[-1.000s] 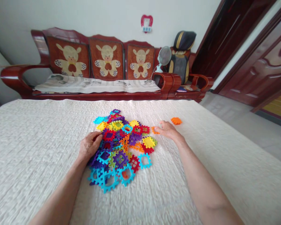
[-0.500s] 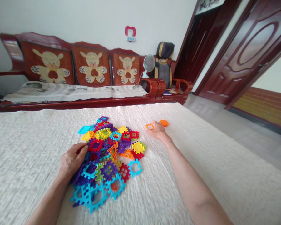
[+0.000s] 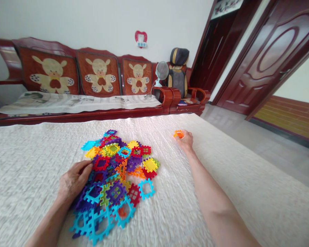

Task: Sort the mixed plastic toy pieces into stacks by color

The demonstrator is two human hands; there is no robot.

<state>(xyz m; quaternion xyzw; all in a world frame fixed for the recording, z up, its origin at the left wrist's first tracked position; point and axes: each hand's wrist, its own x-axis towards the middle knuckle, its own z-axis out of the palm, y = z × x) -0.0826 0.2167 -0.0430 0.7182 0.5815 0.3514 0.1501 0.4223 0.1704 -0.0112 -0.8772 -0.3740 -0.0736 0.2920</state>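
A pile of coloured interlocking plastic tiles (image 3: pixel 115 175) lies on a cream quilted cover (image 3: pixel 221 192). My left hand (image 3: pixel 73 181) rests on the pile's left edge, fingers curled against a red and a purple tile. My right hand (image 3: pixel 185 140) reaches out to the right of the pile, fingers closed around an orange tile (image 3: pixel 178 134) at a spot apart from the pile. I cannot tell if a second orange tile lies under it.
A dark red wooden bench (image 3: pixel 92 106) with bear-print cushions runs behind the cover. A small fan (image 3: pixel 161 71) and a backpack (image 3: pixel 178 72) stand at its right end. Dark wooden doors (image 3: pixel 262 61) and bare floor are to the right.
My right hand carried an orange tile from the pile's right edge further right to the spot of the lone orange tile. The view has shifted right. My left hand stayed on the pile.
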